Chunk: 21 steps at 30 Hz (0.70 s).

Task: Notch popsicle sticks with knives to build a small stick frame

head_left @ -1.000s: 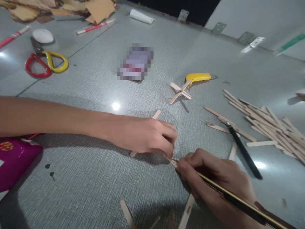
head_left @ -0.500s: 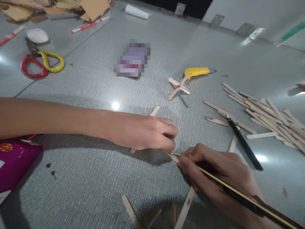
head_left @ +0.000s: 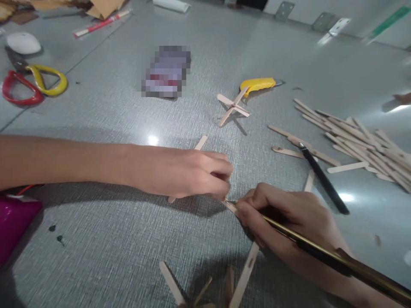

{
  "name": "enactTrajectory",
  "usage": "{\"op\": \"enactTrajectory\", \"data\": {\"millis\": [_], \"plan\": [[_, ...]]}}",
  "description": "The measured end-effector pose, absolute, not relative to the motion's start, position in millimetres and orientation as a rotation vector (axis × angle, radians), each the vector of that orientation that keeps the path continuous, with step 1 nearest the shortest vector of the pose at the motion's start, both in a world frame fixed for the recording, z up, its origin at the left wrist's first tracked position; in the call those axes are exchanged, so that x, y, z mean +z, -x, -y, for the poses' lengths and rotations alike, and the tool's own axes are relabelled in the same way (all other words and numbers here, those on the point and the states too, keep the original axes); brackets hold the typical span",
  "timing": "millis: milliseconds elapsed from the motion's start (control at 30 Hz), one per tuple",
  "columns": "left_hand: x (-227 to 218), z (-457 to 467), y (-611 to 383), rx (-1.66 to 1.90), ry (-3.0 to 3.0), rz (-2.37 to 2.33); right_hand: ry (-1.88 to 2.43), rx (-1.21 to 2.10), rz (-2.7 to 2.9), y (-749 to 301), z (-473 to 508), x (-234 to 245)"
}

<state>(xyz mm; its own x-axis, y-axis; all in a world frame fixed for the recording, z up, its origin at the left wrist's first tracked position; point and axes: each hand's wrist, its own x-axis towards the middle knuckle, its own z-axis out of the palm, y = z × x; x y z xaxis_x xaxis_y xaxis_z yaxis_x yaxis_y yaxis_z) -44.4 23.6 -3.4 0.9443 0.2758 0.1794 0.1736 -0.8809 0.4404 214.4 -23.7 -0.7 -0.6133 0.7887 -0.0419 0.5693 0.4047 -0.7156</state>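
In the head view my left hand (head_left: 192, 173) reaches in from the left with its fingers curled down, pinching a wooden craft stick (head_left: 231, 208) against the table. Another craft stick (head_left: 201, 142) pokes out on both sides beneath that hand. My right hand (head_left: 282, 222) is closed round a slim gold-and-black pen (head_left: 285, 233), whose tip touches the pinched stick close to my left fingertips. More craft sticks (head_left: 245, 273) lie at the bottom edge, some joined at an angle. A small cross of sticks (head_left: 233, 105) stands beyond my hands.
A pile of craft sticks (head_left: 369, 149) lies on the right, beside a black pen-shaped tool (head_left: 324, 179). At the back are a yellow utility knife (head_left: 258, 85), a blurred-out rectangular object (head_left: 167, 72), scissors (head_left: 35, 85) and a white mouse (head_left: 24, 42). A purple packet (head_left: 19, 226) lies at left.
The whole view has shifted, so things sit slightly further left and higher. Both hands keep the same grip, and the pen tip stays on the stick.
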Motion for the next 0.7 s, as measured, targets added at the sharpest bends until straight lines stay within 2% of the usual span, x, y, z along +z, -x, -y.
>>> {"op": "enactTrajectory", "data": {"millis": [700], "plan": [[0.7,-23.4,43.7,0.278,-2.631,-0.354,1.146,1.058,2.346,-212.6,21.3,3.0]]}}
